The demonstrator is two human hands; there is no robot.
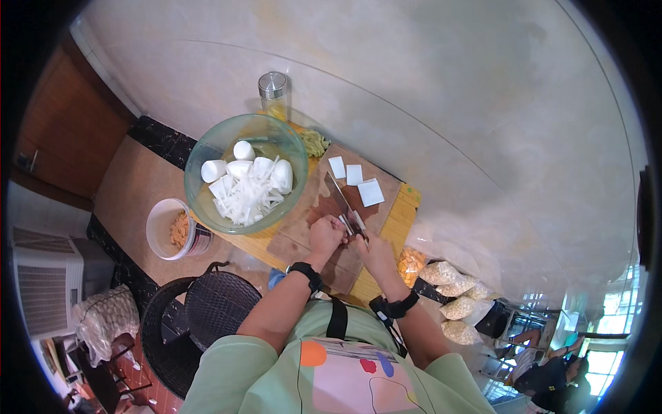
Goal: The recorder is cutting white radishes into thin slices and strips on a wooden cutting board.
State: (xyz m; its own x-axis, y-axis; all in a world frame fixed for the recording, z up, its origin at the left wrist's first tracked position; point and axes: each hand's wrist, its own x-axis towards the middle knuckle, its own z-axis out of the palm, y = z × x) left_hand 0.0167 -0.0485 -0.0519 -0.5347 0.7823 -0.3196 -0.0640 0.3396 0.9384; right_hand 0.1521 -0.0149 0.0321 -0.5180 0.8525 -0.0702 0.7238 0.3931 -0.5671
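Observation:
On a wooden cutting board (295, 233), my right hand (376, 256) grips a kitchen knife (340, 196), its blade pointing away from me. White cut strips (359, 220) lie against the blade. My left hand (327, 237) is at the knife's left side, its fingertips on a narrow white strip (345, 224). Several flat white slices (371, 192) lie at the board's far right, one overlapping another. To the left, a large clear bowl (297, 204) contains peeled white chunks (282, 176) and a heap of thin white strips (245, 201).
A lidded glass jar (272, 93) and green cloth (314, 143) are near the wall. A white bucket (156, 227) with orange pieces stands lower left, beside a black woven chair (222, 308). Filled plastic bags (439, 272) lie at the right. People (551, 375) are farther off.

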